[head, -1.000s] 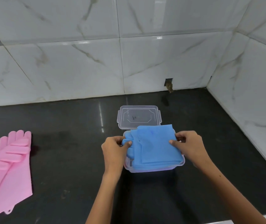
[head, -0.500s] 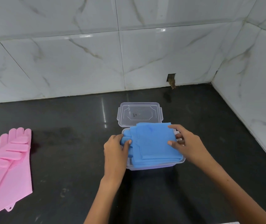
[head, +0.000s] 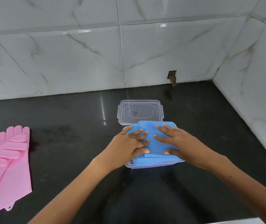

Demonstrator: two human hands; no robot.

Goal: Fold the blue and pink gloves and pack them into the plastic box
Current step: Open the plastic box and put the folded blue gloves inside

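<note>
The folded blue gloves (head: 154,143) lie on top of the clear plastic box (head: 153,165) in the middle of the black counter, bulging above its rim. My left hand (head: 129,146) lies flat on their left part, fingers spread. My right hand (head: 175,143) lies flat on their right part, fingers spread, thumb at the near edge. Neither hand grips anything. The pink gloves (head: 6,165) lie flat and unfolded at the far left of the counter, one on the other.
The box's clear lid (head: 140,112) lies flat just behind the box. White marble tile walls close the back and right side of the black counter (head: 64,143). A small hole (head: 172,75) shows in the back wall.
Both hands have let go of the blue gloves' sides and moved onto their top, palms down. The gloves sit lower in the box.
</note>
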